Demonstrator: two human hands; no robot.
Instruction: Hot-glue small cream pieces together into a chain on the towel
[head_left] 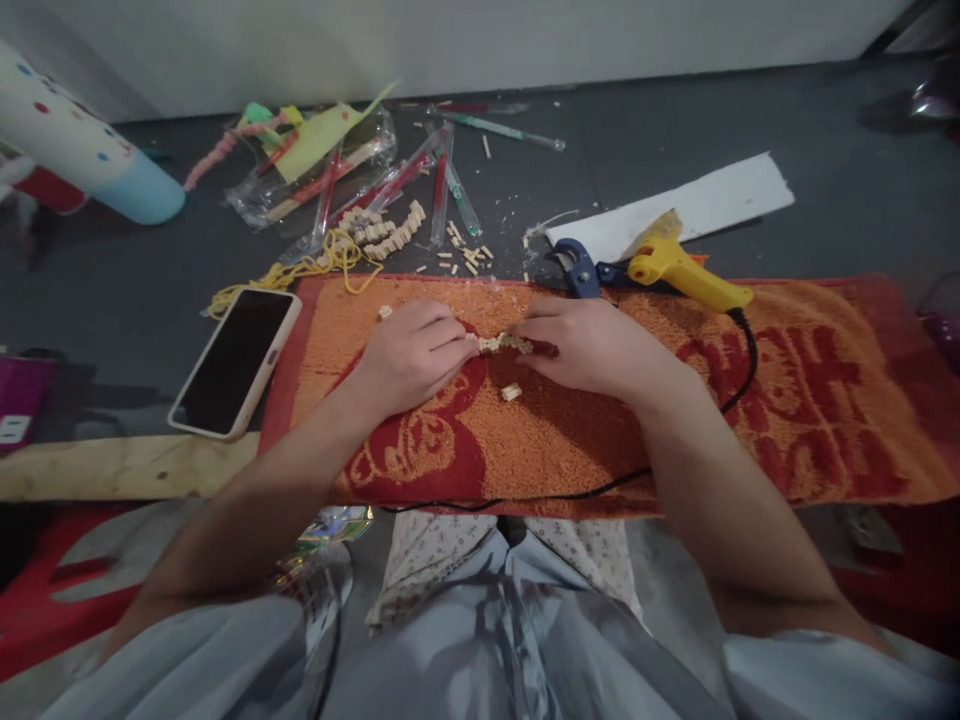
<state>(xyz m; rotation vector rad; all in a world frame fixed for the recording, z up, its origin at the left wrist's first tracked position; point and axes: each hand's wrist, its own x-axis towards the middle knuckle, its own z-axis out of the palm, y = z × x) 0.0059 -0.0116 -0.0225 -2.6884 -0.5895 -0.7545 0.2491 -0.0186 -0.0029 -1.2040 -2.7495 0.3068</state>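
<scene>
Between my two hands, just above an orange and red towel [570,430], runs a short chain of small pale wooden pieces [495,344]. My left hand [416,355] pinches its left end, and my right hand [574,343] has its fingers closed on the right end. Some of the chain is hidden by the fingers. A small wooden cluster [511,392] lies on the towel below the chain. Another little cluster [385,312] sits by the knuckles of my left hand. Beyond my right hand are a yellow glue gun [690,275] and a blue-handled cutter [577,268].
A phone [236,360] lies left of the towel, with yellow cord [300,268] behind it. Farther back are curved wooden chains [382,235], loose wooden bits [471,258] and plastic-wrapped sticks [442,185]. A white board [675,210] lies back right. The glue gun's black cable [742,370] crosses the towel.
</scene>
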